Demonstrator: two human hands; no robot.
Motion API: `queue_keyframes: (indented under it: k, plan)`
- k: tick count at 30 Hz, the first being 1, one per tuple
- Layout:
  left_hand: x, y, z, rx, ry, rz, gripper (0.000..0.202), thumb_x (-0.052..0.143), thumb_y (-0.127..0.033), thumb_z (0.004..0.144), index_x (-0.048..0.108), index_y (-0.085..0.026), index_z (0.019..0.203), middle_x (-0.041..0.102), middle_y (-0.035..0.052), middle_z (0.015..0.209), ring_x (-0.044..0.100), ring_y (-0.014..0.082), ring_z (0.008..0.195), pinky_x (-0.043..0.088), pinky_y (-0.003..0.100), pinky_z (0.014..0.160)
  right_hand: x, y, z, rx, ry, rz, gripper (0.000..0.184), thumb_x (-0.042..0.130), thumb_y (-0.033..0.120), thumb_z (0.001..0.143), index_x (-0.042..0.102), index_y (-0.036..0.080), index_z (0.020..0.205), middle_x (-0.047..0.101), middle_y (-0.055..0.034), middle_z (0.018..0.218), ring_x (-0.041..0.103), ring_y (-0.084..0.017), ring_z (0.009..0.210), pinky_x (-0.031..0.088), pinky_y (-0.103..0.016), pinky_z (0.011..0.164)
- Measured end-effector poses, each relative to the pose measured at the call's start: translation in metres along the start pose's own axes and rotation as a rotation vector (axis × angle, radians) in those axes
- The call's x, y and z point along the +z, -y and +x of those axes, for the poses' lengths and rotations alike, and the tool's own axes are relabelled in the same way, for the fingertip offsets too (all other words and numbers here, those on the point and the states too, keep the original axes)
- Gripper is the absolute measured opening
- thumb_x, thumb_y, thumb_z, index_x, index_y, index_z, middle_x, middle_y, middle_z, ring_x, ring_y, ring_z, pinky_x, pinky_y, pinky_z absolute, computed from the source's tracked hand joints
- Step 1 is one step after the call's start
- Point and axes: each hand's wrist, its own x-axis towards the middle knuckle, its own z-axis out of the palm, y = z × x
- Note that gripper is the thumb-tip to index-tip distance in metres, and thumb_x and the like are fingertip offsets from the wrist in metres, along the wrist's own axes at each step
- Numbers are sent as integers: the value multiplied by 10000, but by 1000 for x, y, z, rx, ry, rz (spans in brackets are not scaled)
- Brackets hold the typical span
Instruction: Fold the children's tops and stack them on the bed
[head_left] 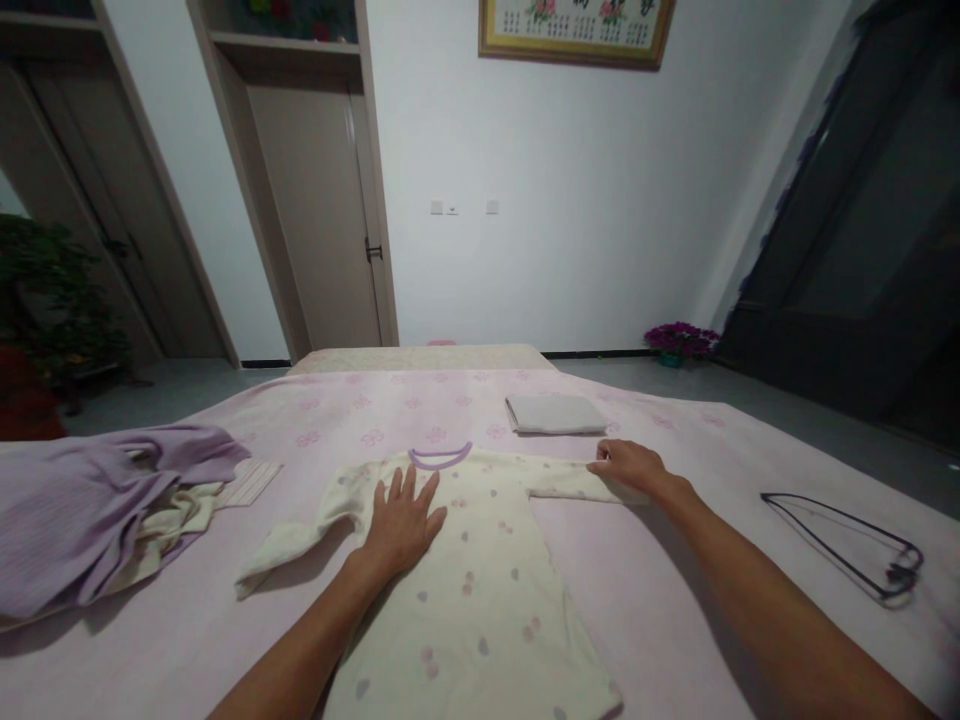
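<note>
A cream long-sleeved shirt [487,580] with a purple neckband and small grey and pink prints lies spread on the pink flowered cloth [637,600]. My left hand [403,520] rests flat on its upper chest, just below the neckband, fingers spread. At the right, my right hand [628,465] has its fingers closed on the shirt's sleeve, which stretches straight out from the shoulder. The other sleeve [289,545] lies bent down toward the left. The cuff of the right-hand sleeve is partly hidden under my hand and wrist.
A folded grey cloth [556,414] lies beyond the right sleeve. Piled purple and cream clothes [97,520] sit at the left. A black clothes hanger [847,545] lies at the right. Behind are a door [307,210], a white wall and purple flowers [681,340].
</note>
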Motion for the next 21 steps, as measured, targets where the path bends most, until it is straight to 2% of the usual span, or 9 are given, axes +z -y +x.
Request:
queue_keyframes:
  k: [3, 7, 11, 14, 21]
  plan:
    - [0, 0, 0, -3, 4, 0, 632, 351, -543, 987, 293, -291, 1564, 281, 171, 1612, 200, 397, 1492, 165, 615, 1144, -3, 4, 0, 12, -108, -21, 227, 592, 325, 855, 718, 218, 1009, 700, -136, 1109, 609, -288, 1028, 389, -368, 828]
    - [0, 0, 1, -7, 5, 0, 633, 347, -544, 989, 292, -290, 1565, 268, 173, 1615, 200, 397, 1493, 154, 615, 1148, 4, 32, -8, -60, -171, -6, 217, 582, 168, 841, 731, 173, 999, 664, -178, 1186, 547, -310, 1155, 347, -392, 943]
    - [0, -1, 1, -18, 13, 1, 622, 358, -535, 987, 305, -298, 1560, 257, 163, 1620, 195, 396, 1494, 152, 616, 1150, 17, 77, -19, -178, -160, 105, 279, 518, 183, 893, 714, 217, 1089, 696, -90, 1172, 592, -232, 1100, 385, -304, 894]
    - [-2, -2, 0, -21, 12, -4, 620, 357, -534, 987, 316, -291, 1557, 268, 166, 1615, 202, 391, 1494, 155, 610, 1153, 22, 109, -18, -230, -140, 190, 285, 496, 203, 912, 722, 245, 1081, 720, -39, 1144, 621, -194, 1051, 404, -261, 832]
    - [-5, -3, -2, -15, 1, -8, 612, 357, -525, 986, 337, -287, 1549, 267, 164, 1617, 207, 388, 1493, 161, 612, 1153, 30, 157, 12, -255, -103, 250, 223, 547, 275, 922, 743, 237, 1019, 737, -46, 1063, 639, -189, 987, 402, -256, 766]
